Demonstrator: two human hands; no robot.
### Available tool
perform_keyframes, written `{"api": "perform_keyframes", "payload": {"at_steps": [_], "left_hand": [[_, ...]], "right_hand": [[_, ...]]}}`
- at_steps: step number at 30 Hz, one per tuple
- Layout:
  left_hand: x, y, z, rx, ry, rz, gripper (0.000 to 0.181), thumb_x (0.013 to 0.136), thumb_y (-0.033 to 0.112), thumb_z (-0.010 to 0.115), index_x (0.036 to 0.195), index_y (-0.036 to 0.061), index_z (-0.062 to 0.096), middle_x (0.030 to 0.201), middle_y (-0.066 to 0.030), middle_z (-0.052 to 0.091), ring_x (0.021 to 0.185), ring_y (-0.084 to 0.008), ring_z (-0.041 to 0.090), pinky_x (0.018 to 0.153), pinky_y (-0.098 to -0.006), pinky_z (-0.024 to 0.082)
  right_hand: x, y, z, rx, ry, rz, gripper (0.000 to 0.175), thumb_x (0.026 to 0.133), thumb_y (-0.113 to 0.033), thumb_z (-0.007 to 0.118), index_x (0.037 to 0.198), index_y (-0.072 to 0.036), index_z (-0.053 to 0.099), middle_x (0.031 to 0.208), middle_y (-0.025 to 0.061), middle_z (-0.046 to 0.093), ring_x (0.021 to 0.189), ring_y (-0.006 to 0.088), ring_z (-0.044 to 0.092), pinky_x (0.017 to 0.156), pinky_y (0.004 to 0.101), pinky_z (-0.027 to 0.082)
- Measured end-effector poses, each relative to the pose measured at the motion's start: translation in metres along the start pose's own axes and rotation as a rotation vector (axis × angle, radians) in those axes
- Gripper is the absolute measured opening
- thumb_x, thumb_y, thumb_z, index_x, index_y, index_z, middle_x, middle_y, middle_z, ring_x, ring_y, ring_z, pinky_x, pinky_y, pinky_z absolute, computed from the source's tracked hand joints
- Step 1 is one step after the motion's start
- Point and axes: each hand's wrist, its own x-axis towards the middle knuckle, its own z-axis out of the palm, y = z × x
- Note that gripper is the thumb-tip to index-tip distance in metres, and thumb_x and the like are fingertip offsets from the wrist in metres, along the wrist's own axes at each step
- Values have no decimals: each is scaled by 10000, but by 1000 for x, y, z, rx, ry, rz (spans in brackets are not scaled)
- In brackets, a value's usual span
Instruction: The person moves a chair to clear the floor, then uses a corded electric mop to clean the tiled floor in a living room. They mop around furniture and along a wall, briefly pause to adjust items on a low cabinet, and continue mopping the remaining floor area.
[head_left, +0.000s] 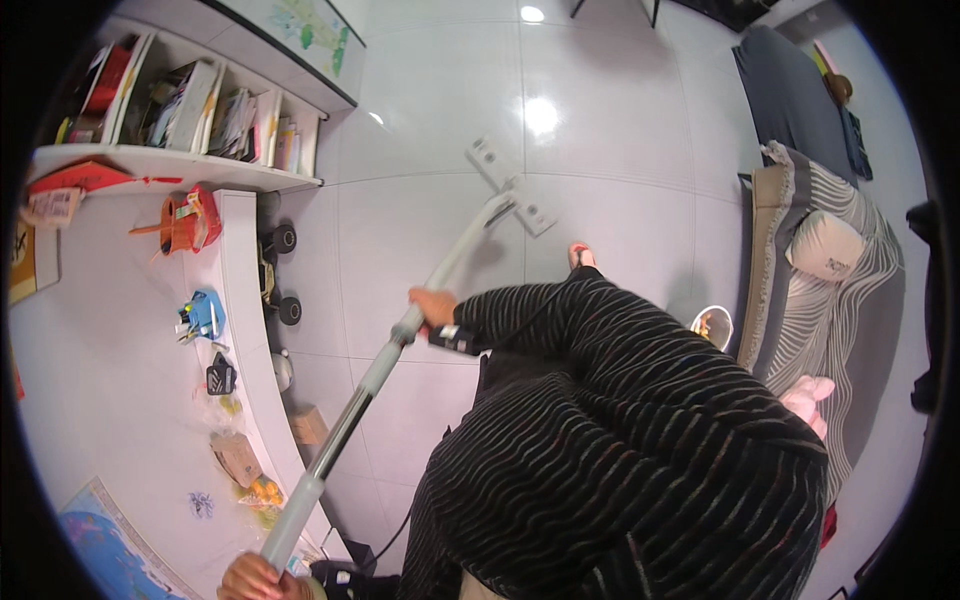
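Note:
A long telescopic mop pole (300, 506) runs diagonally from the lower left up to a pale flat mop head (534, 216), which lies over the tiled floor in the upper middle. My left hand (255, 579) is closed around the pole's lower end at the bottom left. Further up, my right hand (435, 309) grips the pole just above its grey joint collar (403, 334). Both wrists carry black devices, with a cable along each arm. One foot in a reddish sandal (580, 253) shows below the mop head.
Left stand a white bookshelf (180, 154) and a long white ledge (251, 322) holding a blue pen holder (204, 313) and bags. Dumbbell-like black objects (285, 238) and a cardboard box (307, 424) lie beneath. Right are a small bin (712, 328) and a sofa (870, 360).

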Motion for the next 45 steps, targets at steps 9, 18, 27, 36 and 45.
{"api": "perform_keyframes", "payload": {"at_steps": [9,18,27,36,45], "left_hand": [[-14,73,-58,-5,-134,166,395,922,313,449,580,144,347,465,-4,321,409,-133,335,452,-315,324],[41,-7,-35,-409,-421,144,324,854,204,511,582,130,351,449,14,325,392,-101,300,442,-252,299],[99,-185,146,-362,-784,-78,177,718,200,636,695,68,521,690,-91,631,684,-251,634,671,-370,449],[103,-251,253,-252,-970,-321,208,696,197,599,573,49,518,635,-96,592,624,-256,571,705,-413,442],[73,-244,175,-244,-695,-362,244,687,138,547,499,41,425,532,-84,503,552,-243,525,670,-405,418]], "right_hand": [[18,66,86,-91,-478,212,229,805,-247,517,849,-27,564,707,160,609,543,244,613,509,371,528],[-9,-71,5,168,-47,133,346,780,-316,552,740,26,523,592,183,556,425,273,540,409,370,466],[40,-226,-217,517,253,23,317,702,-186,598,946,-53,446,790,96,528,665,239,572,624,390,525],[77,-271,-337,358,454,140,351,687,-248,583,919,-31,434,750,131,509,614,248,529,560,378,498],[134,-198,-317,146,351,108,437,667,-288,583,989,-67,386,747,99,488,638,251,502,616,408,472]]}}
